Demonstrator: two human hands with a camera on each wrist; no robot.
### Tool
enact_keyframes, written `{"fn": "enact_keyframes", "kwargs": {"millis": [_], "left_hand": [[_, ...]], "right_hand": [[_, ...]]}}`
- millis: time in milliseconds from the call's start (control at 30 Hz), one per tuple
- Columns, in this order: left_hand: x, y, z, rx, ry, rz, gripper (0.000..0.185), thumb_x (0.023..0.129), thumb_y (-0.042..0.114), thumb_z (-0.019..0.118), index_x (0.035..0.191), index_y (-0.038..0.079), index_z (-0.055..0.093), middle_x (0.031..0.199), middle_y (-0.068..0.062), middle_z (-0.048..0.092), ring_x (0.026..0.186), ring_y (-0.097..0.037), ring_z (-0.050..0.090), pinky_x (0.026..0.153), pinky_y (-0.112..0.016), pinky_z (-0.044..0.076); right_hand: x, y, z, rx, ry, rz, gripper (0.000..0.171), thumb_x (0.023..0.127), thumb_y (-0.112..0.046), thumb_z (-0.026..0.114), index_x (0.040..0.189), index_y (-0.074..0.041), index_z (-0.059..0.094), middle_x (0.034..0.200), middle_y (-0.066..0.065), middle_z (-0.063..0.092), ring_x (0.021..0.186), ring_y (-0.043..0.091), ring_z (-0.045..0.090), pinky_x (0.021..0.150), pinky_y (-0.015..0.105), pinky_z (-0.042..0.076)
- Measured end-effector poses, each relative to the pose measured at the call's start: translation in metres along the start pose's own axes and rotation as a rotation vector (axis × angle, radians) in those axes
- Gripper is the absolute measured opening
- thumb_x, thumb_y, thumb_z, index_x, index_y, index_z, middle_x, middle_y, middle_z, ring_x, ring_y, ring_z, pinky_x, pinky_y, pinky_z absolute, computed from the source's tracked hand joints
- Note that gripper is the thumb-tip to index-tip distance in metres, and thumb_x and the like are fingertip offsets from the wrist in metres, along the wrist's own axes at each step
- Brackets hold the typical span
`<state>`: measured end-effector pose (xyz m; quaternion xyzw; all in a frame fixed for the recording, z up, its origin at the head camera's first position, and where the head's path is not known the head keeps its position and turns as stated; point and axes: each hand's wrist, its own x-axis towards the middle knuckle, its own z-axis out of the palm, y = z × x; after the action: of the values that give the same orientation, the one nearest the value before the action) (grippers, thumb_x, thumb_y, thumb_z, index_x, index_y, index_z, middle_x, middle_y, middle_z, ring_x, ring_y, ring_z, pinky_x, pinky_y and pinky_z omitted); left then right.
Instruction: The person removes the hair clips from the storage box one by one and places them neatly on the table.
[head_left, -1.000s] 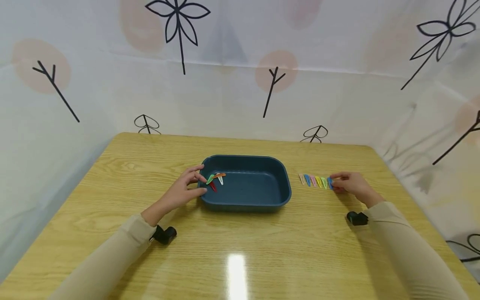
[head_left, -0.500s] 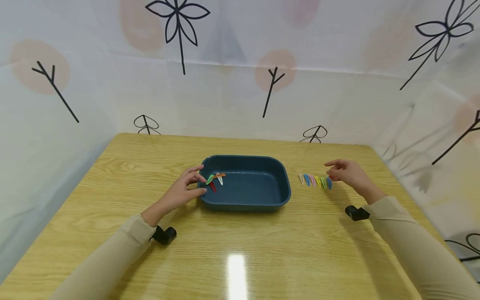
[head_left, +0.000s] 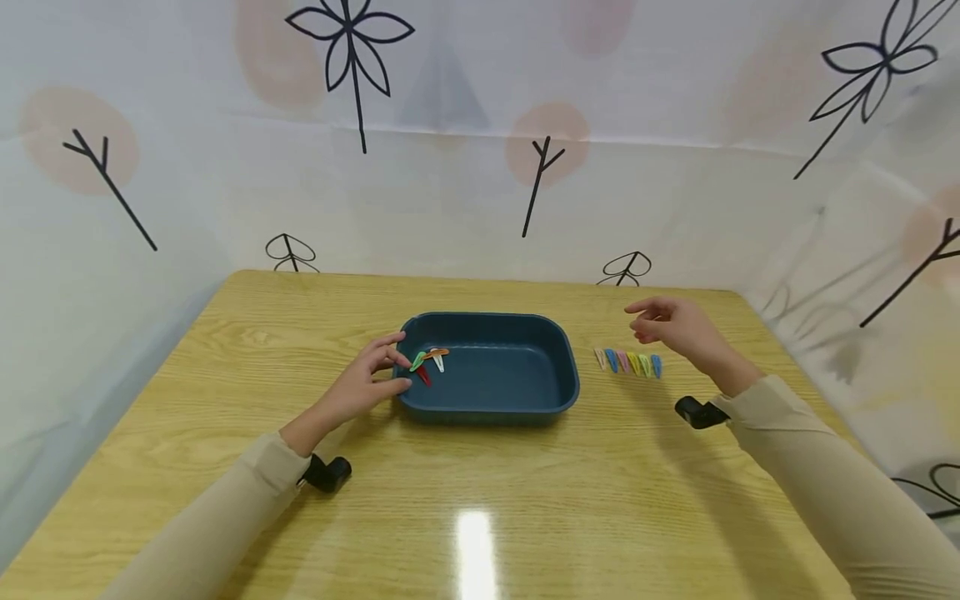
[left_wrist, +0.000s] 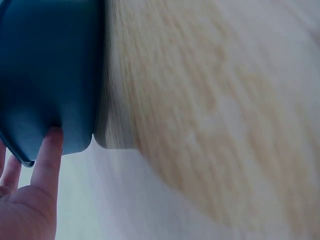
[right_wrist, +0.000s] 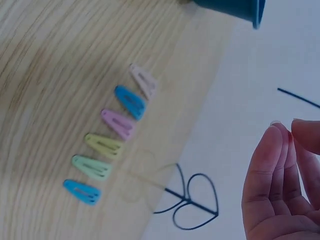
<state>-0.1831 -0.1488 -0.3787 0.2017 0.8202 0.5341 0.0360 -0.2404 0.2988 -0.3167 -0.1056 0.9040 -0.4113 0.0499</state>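
In the head view, my left hand (head_left: 360, 379) holds the left end of a dark blue plastic tub (head_left: 491, 417), its fingers over the rim. One of its fingers lies against the tub's wall in the left wrist view. Inside the tub, near that hand, are snap hair clips: green (head_left: 417, 361), red (head_left: 423, 375), orange (head_left: 437, 353) and white (head_left: 438, 364). My right hand (head_left: 682, 333) hovers above the table, fingers loosely bent. Its thumb and fingertips (right_wrist: 276, 131) come close together in the right wrist view, with no clip visible there.
Right of the tub, several hair clips lie in a row: beige (head_left: 600, 358), blue, pink (head_left: 622, 361), yellow, light green, and another blue clip (head_left: 657, 366) at the right end. The wooden table (head_left: 390, 517) ends at a patterned cloth backdrop (head_left: 450, 208).
My right hand has lifted off the right-end blue clip and moved up and slightly left, leaving that clip in the row. My left hand stays on the tub.
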Motion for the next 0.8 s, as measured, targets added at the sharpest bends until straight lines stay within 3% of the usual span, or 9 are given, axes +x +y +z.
{"fn": "enact_keyframes", "kwargs": {"millis": [267, 800], "left_hand": [[0.005, -0.021, -0.001, -0.003, 0.005, 0.017, 0.022, 0.089, 0.011, 0.064, 0.104, -0.003, 0.057, 0.149, -0.011, 0.024, 0.124, -0.044, 0.036, 0.097, -0.056, 0.037], [0.004, -0.021, -0.002, -0.007, 0.008, 0.000, 0.020, 0.088, 0.009, 0.064, 0.104, -0.001, 0.057, 0.149, -0.007, 0.025, 0.124, -0.042, 0.037, 0.097, -0.054, 0.038]], "right_hand": [[0.002, -0.025, 0.009, 0.009, -0.024, -0.020, 0.036, 0.094, -0.019, 0.057, 0.124, 0.002, 0.053, 0.098, 0.012, 0.061, 0.078, 0.012, 0.062, 0.072, 0.026, 0.052], [0.023, -0.054, 0.039, 0.089, -0.077, -0.058, 0.030, 0.092, -0.014, 0.060, 0.119, -0.001, 0.057, 0.095, 0.014, 0.063, 0.078, 0.019, 0.063, 0.075, 0.032, 0.054]]}}
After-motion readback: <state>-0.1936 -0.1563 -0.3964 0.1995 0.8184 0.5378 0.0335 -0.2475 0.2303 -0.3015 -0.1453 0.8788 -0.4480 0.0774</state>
